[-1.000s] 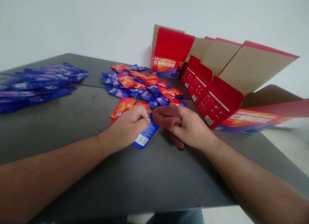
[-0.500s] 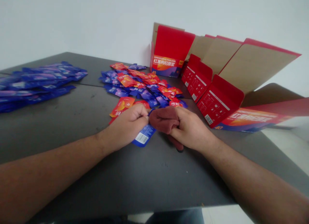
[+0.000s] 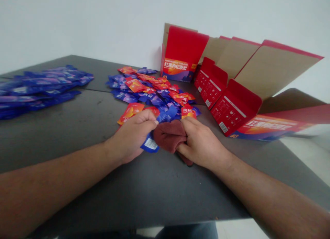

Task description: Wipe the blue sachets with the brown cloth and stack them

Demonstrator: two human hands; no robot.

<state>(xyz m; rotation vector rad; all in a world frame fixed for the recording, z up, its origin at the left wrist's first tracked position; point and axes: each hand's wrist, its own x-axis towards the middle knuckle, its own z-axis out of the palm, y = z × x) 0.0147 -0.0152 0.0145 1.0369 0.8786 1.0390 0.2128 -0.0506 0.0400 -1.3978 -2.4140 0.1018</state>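
My left hand [image 3: 134, 136] is closed on a blue sachet [image 3: 150, 143], whose white barcode label shows below the fingers and whose top end sticks up beyond them. Folded brown cloth [image 3: 170, 135] is gripped in my right hand [image 3: 203, 141], and it lies against the sachet, hiding its middle. Just beyond both hands is a heap of red and blue sachets [image 3: 152, 89]. A red sachet [image 3: 131, 112] lies flat by my left knuckles.
Blue sachets [image 3: 41, 88] are stacked at the left of the dark table [image 3: 103, 194]. Open red cartons stand in a row at the right, from a back carton [image 3: 179, 69] to a near one [image 3: 232, 110], their flaps raised.
The cloth has moved a little left and down over the sachet with my right hand. More of the sachet's top end shows above the cloth now.
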